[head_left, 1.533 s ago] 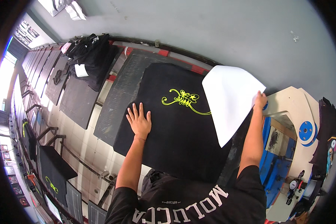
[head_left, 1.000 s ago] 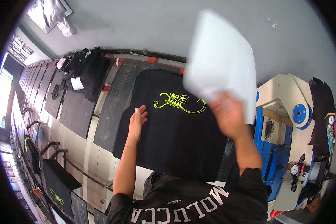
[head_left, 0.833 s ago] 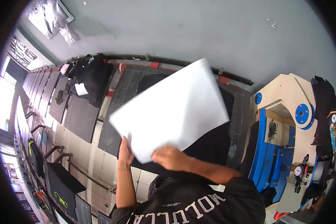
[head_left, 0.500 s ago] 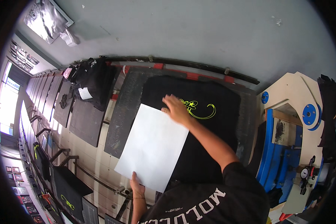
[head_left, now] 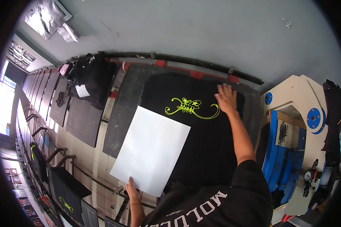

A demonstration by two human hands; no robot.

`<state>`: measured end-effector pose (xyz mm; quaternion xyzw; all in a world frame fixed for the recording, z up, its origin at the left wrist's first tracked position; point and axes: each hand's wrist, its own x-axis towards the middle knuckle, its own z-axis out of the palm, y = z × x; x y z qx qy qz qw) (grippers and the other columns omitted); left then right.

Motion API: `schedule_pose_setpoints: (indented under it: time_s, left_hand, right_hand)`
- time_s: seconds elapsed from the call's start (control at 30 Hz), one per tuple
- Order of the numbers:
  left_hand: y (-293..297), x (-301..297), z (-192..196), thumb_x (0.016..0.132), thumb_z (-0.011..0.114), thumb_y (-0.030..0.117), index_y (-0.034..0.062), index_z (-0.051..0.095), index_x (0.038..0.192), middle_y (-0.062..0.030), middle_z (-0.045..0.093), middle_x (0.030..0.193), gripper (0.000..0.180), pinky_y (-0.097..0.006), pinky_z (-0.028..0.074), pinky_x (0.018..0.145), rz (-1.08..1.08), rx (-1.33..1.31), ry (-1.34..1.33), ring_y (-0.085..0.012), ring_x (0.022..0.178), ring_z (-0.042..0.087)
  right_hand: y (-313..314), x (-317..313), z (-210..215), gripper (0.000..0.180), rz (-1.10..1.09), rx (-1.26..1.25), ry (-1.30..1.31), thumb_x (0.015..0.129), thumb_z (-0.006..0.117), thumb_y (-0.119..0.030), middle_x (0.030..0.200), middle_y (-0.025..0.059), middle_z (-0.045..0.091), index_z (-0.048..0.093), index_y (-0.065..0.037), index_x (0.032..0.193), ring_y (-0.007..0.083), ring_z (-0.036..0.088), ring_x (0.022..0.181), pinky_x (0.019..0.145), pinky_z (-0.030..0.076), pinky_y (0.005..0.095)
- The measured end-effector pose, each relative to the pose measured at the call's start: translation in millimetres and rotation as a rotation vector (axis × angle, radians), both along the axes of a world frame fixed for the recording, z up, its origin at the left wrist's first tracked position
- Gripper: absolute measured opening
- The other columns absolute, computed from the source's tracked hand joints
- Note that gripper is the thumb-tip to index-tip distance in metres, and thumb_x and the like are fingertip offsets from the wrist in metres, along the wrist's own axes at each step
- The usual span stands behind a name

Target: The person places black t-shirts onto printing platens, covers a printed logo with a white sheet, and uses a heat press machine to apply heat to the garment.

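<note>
At seven o'clock, the left hand (head_left: 133, 193) pinches the white sheet (head_left: 151, 151) clear of the yellow print (head_left: 186, 107); at two, the flat, empty right hand (head_left: 228, 102) seemingly steadies the black cloth (head_left: 210, 151)

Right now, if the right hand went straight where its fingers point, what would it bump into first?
Past the black fabric, the right hand would probably meet the red and black framing by the wall first; the hand's height is unclear, so it might pass above.

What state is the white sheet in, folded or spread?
Spread: the white sheet shows four corners and no fold; the left hand holds its near edge, thumb on top.
</note>
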<state>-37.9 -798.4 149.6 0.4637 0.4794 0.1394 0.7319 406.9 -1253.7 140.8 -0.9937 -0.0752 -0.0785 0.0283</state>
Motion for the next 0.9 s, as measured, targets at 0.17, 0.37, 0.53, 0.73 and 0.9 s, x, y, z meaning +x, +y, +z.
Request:
schedule_pose_setpoints:
  time_s: [0.17,0.37,0.53,0.73,0.9]
  left_hand:
    - [22.5,0.8,-6.0,0.098,0.06,0.026,-0.0028,0.051,0.119,-0.0118,0.061,0.114,0.037,-0.036,0.053,0.086,-0.012,0.084,0.038,-0.0228,0.099,0.063]
    - [43.8,-13.0,3.6,0.099,0.059,0.028,-0.0009,0.056,0.106,-0.005,0.061,0.095,0.03,-0.03,0.048,0.069,-0.08,0.324,0.098,-0.0151,0.081,0.058]
    - [74.9,-79.5,15.5,0.099,0.058,0.029,0.0007,0.059,0.097,-0.0005,0.057,0.082,0.028,-0.028,0.042,0.062,-0.002,0.483,0.107,-0.0108,0.072,0.052]
    - [98.5,-256.1,3.0,0.1,0.057,0.03,-0.0039,0.058,0.101,-0.0039,0.06,0.087,0.034,-0.029,0.044,0.064,0.158,0.514,0.305,-0.0119,0.075,0.054]
    - [72.3,-404.2,-6.1,0.101,0.053,0.024,-0.0109,0.052,0.12,-0.0167,0.063,0.111,0.04,-0.037,0.051,0.08,0.424,0.451,0.118,-0.0231,0.093,0.062]
  right_hand:
    - [-86.9,-30.1,-28.0,0.062,-0.484,0.104,-0.244,0.1,0.046,-0.044,0.148,0.0272,0.038,0.04,0.001,0.141,0.0446,0.032,0.139,0.111,0.027,0.0602]
    - [11.5,-111.7,-11.1,0.063,0.182,0.115,-0.038,0.099,0.047,-0.047,0.154,0.0183,0.034,0.039,-0.008,0.147,0.0404,0.03,0.143,0.116,0.023,0.0569]
    - [23.9,-101.5,-28.3,0.07,-0.191,0.11,-0.124,0.1,0.041,-0.05,0.156,0.0223,0.031,0.036,0.001,0.148,0.0405,0.026,0.145,0.115,0.021,0.0592]
    - [124.4,-170.4,-23.4,0.078,0.197,0.208,0.021,0.099,0.038,-0.056,0.159,0.0209,0.025,0.029,0.003,0.151,0.0365,0.018,0.149,0.12,0.012,0.0549]
    - [160.9,-231.5,-18.4,0.075,0.353,0.209,-0.015,0.098,0.042,-0.053,0.155,0.0221,0.033,0.035,0.003,0.148,0.0382,0.024,0.146,0.119,0.015,0.0567]
